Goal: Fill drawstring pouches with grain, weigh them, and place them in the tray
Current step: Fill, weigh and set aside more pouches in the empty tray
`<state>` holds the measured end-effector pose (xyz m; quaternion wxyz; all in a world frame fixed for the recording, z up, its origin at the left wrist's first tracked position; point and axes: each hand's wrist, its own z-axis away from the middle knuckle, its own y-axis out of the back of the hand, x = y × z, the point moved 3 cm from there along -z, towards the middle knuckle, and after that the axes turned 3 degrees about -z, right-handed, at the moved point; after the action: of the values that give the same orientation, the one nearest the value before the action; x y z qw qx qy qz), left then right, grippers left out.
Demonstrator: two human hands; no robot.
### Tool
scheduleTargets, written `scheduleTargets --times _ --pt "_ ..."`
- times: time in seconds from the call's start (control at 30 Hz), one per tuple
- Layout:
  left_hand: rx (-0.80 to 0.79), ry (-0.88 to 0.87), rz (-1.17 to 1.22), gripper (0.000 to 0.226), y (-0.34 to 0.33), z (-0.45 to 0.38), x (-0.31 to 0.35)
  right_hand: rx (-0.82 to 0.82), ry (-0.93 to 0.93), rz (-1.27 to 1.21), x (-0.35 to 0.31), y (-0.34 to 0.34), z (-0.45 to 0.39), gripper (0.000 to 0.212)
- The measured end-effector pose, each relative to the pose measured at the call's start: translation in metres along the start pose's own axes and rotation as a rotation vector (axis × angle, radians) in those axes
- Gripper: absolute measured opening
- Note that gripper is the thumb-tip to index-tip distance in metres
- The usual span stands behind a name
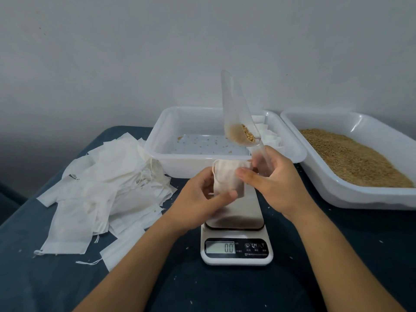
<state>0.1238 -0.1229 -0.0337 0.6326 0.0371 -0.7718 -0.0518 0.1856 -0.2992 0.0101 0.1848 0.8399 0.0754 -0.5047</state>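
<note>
My left hand (202,194) holds a small white drawstring pouch (227,179) above the scale (236,246), thumb across its front. My right hand (276,183) grips the handle of a clear plastic scoop (236,118) that points upward with a little grain in its bowl; its index finger also touches the pouch's upper edge. The scale's steel platform is bare and the display reads 0.0. Behind the hands stands a white tray (180,161) with scattered grains and a few filled pouches (267,134) at its right end.
A heap of empty white pouches (108,190) with loose strings lies on the dark table at the left. A second white tray (337,190) holding a bed of brown grain (353,156) sits at the right. A plain wall rises behind the trays.
</note>
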Motion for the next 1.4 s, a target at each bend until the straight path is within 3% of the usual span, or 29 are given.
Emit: scheduleTargets --times 0.13,0.27,0.33,0.43,0.5,0.6,0.7,0.9,1.03,1.1,1.2,1.3,1.4 --pt "0.035 0.011 -0.021 0.026 -0.003 0.002 0.002 -0.001 -0.032 0.016 -0.006 -0.002 -0.002 0.024" --pt "0.119 0.044 -0.01 0.012 0.003 0.001 -0.001 0.155 -0.137 0.152 -0.006 0.019 -0.01 0.025" --pt "0.15 0.07 -0.01 0.011 0.006 0.001 -0.004 0.263 -0.151 0.335 -0.007 0.05 -0.018 0.032" --pt "0.17 0.087 -0.016 0.012 0.01 0.001 -0.005 0.361 -0.177 0.801 -0.003 0.106 -0.028 0.038" --pt "0.162 0.087 -0.038 0.015 0.01 0.002 -0.005 0.38 -0.307 0.96 0.005 0.135 -0.033 0.037" --pt "0.171 0.078 -0.115 0.016 0.01 0.003 -0.004 0.345 -0.544 1.086 0.021 0.163 -0.035 0.037" --pt "0.204 0.055 -0.257 0.016 0.011 0.003 -0.003 0.285 -0.663 1.122 0.036 0.175 -0.039 0.044" --pt "0.211 -0.004 -0.383 0.014 0.009 0.004 -0.002 0.101 -0.759 1.189 0.053 0.172 -0.041 0.025" --pt "0.221 -0.038 -0.442 0.018 0.009 0.006 0.0 0.115 -0.769 1.15 0.044 0.17 -0.037 0.031" --pt "0.232 -0.038 -0.461 0.02 0.009 0.006 -0.001 0.159 -0.685 1.145 0.031 0.165 -0.035 0.038" --pt "0.25 -0.033 -0.462 0.021 0.008 0.006 0.0 0.235 -0.313 0.961 -0.01 0.136 -0.04 0.034" --pt "0.251 -0.046 -0.428 0.014 0.004 0.006 0.005 -0.067 0.01 0.649 -0.062 0.076 -0.042 0.015" --pt "0.253 -0.053 -0.426 0.011 0.003 0.004 0.008 -0.423 0.123 0.551 -0.082 0.028 -0.04 0.015"
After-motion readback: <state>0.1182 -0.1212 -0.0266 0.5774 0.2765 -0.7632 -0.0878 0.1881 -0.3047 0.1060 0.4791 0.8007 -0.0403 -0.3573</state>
